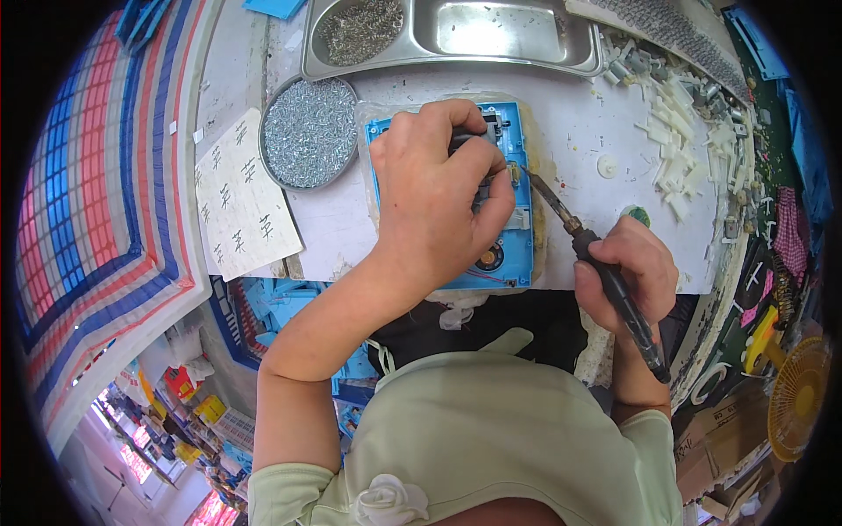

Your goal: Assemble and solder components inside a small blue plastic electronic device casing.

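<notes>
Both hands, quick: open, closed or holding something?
Left hand: curled over the blue casing; grip can't be told.
Right hand: closed, holding a soldering iron.

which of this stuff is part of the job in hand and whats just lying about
In use:
- soldering iron, in the right hand
- blue plastic casing, under the left hand

Probably just lying about:
- small silver metal pieces
- white plastic parts
- handwritten paper sheet
- yellow fan
</notes>
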Motion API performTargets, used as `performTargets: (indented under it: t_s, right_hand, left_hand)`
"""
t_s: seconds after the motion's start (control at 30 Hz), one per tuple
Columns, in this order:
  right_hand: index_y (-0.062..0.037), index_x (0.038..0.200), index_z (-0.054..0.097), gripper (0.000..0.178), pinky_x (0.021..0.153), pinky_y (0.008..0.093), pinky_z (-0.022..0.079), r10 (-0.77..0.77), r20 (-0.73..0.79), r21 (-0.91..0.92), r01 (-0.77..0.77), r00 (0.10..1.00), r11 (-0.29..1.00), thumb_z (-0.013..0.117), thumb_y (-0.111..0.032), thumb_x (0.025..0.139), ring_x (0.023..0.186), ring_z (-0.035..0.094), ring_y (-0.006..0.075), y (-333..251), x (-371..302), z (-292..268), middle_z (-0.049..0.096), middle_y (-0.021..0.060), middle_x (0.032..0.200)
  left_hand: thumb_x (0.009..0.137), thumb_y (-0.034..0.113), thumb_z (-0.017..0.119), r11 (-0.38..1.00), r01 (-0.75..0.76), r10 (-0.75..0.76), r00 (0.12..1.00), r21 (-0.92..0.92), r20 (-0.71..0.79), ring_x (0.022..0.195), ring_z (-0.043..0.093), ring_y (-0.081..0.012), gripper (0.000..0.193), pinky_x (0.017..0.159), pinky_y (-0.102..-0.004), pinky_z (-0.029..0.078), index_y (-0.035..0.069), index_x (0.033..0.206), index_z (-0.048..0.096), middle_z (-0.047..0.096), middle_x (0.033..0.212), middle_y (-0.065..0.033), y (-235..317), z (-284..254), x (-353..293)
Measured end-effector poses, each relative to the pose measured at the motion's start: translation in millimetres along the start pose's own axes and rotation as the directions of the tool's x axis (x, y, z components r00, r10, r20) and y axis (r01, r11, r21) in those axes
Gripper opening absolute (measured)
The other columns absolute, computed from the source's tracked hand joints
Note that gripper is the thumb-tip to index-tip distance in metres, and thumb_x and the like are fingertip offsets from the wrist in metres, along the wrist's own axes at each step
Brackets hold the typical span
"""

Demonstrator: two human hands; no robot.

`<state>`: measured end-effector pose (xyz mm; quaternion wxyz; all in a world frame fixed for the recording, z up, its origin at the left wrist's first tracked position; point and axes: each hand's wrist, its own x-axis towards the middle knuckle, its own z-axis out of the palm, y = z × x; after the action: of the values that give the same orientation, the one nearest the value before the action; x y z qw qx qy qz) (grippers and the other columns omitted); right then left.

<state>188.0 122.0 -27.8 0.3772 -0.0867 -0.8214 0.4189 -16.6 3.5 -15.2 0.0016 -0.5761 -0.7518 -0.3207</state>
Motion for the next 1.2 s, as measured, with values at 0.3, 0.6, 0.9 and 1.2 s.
performTargets:
  t_s: [0.3, 0.6, 0.9, 1.2]
  right_hand:
    - [-0.0017, 0.100, 0.065, 0.030, 0.047, 0.0313, 0.038, 0.010, 0.039, -0.004, -0.010, 0.999, 1.000, 0.082, -0.002, 0.075, 0.053, 0.052, 0.0200, 4.5, 3.0, 2.0, 0.066, 0.0070, 0.074]
    - [-0.0026, 0.100, 0.065, 0.032, 0.047, 0.0315, 0.038, -0.024, 0.048, -0.038, 0.026, 0.999, 0.999, 0.082, 0.001, 0.074, 0.052, 0.051, 0.0206, 4.1, 1.2, 8.6, 0.062, 0.0062, 0.070]
    - [-0.0038, 0.103, 0.064, 0.036, 0.047, 0.0320, 0.036, -0.072, 0.013, -0.051, 0.073, 0.997, 0.996, 0.081, 0.003, 0.072, 0.051, 0.050, 0.0218, 1.7, -7.1, 2.9, 0.056, 0.0051, 0.064]
    - [-0.0032, 0.100, 0.066, 0.030, 0.047, 0.0324, 0.036, -0.042, -0.005, -0.062, 0.042, 0.999, 0.997, 0.081, 0.001, 0.074, 0.051, 0.049, 0.0218, 1.4, -4.0, 6.7, 0.057, 0.0054, 0.064]
  left_hand:
    - [0.069, 0.009, 0.078, 0.999, -0.009, 0.009, 1.000, 0.030, 0.003, 0.094, 0.053, -0.0276, 0.016, 0.085, -0.0418, 0.037, 0.011, 0.083, 0.069, 0.058, 0.112, -0.0083, 0.9, 0.9, 1.1]
    - [0.069, 0.009, 0.078, 0.999, -0.010, 0.009, 1.000, 0.047, 0.010, 0.095, 0.052, -0.0272, 0.017, 0.085, -0.0415, 0.036, 0.012, 0.082, 0.068, 0.058, 0.113, -0.0077, 2.1, 1.7, 1.0]
    - [0.071, 0.010, 0.077, 0.997, -0.020, 0.020, 1.000, 0.076, 0.001, 0.099, 0.053, -0.0279, 0.015, 0.085, -0.0428, 0.035, 0.012, 0.082, 0.067, 0.059, 0.112, -0.0080, 2.6, 1.6, -0.3]
    - [0.072, 0.011, 0.077, 0.996, -0.026, 0.026, 1.000, 0.080, 0.003, 0.101, 0.054, -0.0281, 0.015, 0.085, -0.0431, 0.035, 0.011, 0.083, 0.068, 0.060, 0.113, -0.0079, 3.6, 0.9, 0.5]
